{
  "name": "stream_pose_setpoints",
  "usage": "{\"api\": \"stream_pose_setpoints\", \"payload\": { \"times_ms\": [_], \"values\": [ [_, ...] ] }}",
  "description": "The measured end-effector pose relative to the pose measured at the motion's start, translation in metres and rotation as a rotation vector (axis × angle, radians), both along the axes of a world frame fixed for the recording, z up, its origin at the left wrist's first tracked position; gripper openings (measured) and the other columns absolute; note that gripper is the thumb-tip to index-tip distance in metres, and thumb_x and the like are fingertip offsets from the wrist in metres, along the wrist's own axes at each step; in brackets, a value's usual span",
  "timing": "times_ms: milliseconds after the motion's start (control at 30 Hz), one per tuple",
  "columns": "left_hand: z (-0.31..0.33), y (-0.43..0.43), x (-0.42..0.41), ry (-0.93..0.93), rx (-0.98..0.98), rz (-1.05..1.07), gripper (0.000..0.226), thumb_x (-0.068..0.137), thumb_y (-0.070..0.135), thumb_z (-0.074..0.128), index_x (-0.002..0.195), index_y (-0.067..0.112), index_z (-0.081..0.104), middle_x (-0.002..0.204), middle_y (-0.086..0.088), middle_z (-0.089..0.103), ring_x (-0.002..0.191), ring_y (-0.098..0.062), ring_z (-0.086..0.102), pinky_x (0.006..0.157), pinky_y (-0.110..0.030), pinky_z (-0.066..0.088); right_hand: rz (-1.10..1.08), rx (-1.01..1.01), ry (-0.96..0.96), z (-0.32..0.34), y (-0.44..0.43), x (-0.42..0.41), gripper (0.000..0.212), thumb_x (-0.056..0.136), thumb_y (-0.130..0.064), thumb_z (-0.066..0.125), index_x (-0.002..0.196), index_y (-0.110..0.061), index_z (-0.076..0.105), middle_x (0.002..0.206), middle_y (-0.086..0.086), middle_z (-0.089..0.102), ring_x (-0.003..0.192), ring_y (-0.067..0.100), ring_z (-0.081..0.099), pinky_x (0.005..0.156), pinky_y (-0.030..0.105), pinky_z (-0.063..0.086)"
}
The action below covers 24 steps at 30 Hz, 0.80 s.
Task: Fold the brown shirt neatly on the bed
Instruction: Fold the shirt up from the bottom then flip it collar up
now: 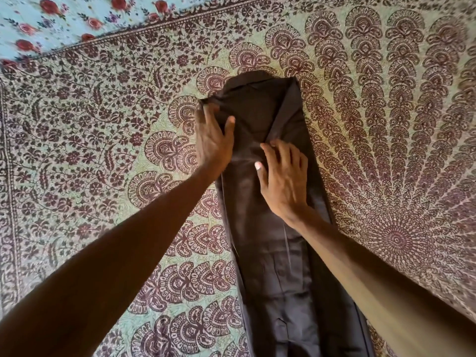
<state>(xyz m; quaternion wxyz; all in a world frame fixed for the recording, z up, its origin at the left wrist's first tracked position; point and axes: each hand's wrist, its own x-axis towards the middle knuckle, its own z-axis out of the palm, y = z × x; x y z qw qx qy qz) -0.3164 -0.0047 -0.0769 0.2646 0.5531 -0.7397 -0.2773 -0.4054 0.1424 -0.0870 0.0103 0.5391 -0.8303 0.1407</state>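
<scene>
head view: the brown shirt (270, 266) lies on the bed as one long narrow strip. it runs from the bottom edge of the picture, just right of centre, up to its collar end (257, 78) near the middle. both long sides are turned in, and a slanting folded edge (282, 109) crosses the upper part from the top right corner down toward the centre.

your left hand (212, 145) rests on the upper left edge of the strip. its fingers (206, 117) are stretched out and close together, reaching toward a small bunched corner of cloth (207, 101). the thumb (230, 126) is spread wide onto the fabric. the fingertips are blurred.

your right hand (283, 181) rests on the middle of the strip, well below the collar end. its fingers (280, 150) are lightly bent and a little spread, with the tips down on the cloth where the slanting edge ends. the thumb (258, 168) is held apart to the left, flat on the shirt.

under the shirt lies a patterned bedspread (386, 124), pale green with dark maroon fan shapes and leafy vines. its banded border runs across the top left. beyond that border a light blue floral sheet (51, 19) with red roses shows in the top left corner.

your left forearm (116, 253) crosses the bedspread from the bottom left and hides the print beneath it. your right forearm (373, 279) comes from the bottom right and covers the shirt's right edge along the lower half.
</scene>
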Motion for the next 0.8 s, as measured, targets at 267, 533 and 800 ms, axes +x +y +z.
{"api": "stream_pose_setpoints", "payload": {
  "times_ms": [267,533,800],
  "values": [
    [0.009,-0.028,0.001,0.299,0.060,0.346,0.047,0.085,-0.011,0.048,0.129,0.004,0.040,0.108,-0.009,0.061,0.089,-0.017,0.061,0.077,-0.013,0.052,0.236,0.219,0.015,-0.013,0.021,0.016,0.063,0.100,-0.056,0.026,0.154,-0.025,0.023,0.164,0.008,0.006,0.151,0.031,0.003,0.118,0.058,0.009],
    [0.001,-0.032,0.015,-0.016,0.327,0.178,0.045,0.094,0.023,0.055,0.131,0.005,0.037,0.117,-0.011,0.055,0.107,-0.025,0.054,0.091,-0.035,0.047,0.235,0.297,0.042,-0.013,0.021,0.015,0.069,0.098,-0.062,0.020,0.156,-0.026,0.014,0.164,0.008,0.000,0.151,0.033,-0.002,0.117,0.061,0.004],
    [0.017,-0.035,0.014,-0.141,0.343,0.153,0.073,0.093,0.012,0.052,0.151,0.006,0.008,0.144,-0.022,0.038,0.131,-0.034,0.042,0.107,-0.038,0.038,0.218,0.338,0.022,-0.016,0.053,0.028,0.072,0.097,-0.063,0.024,0.156,-0.023,0.013,0.164,0.006,-0.001,0.151,0.031,-0.004,0.117,0.060,0.006]
  ]
}}
